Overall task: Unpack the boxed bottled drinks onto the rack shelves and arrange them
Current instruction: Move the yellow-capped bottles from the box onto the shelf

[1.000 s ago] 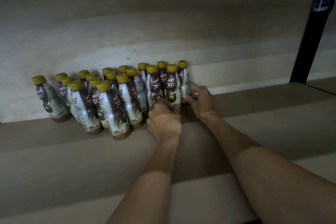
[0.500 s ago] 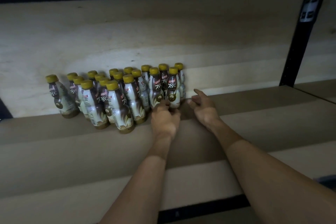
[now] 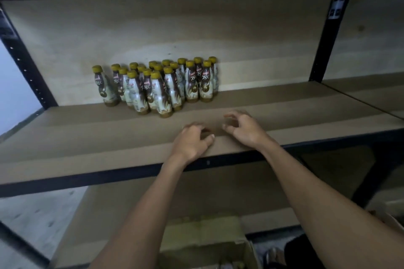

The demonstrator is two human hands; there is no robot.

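Several small bottles with yellow caps and brown-and-white labels (image 3: 161,85) stand grouped at the back of the rack shelf (image 3: 87,137), against its back board. My left hand (image 3: 192,141) hovers over the shelf's front part with fingers loosely curled and holds nothing. My right hand (image 3: 244,129) is beside it, fingers loosely bent, also empty. Both hands are well in front of the bottles and touch none of them. An open cardboard box (image 3: 209,244) sits below, at the bottom of the view.
Black metal uprights stand at the left (image 3: 24,65) and right (image 3: 328,35) of the bay. A black front rail (image 3: 109,173) edges the shelf. A lower shelf (image 3: 218,192) lies beneath. The right half of the bottle shelf is bare.
Both hands have let go of the rightmost bottles and drawn back toward the shelf's front edge. The view has pulled back and tipped down, showing the lower shelf and box.
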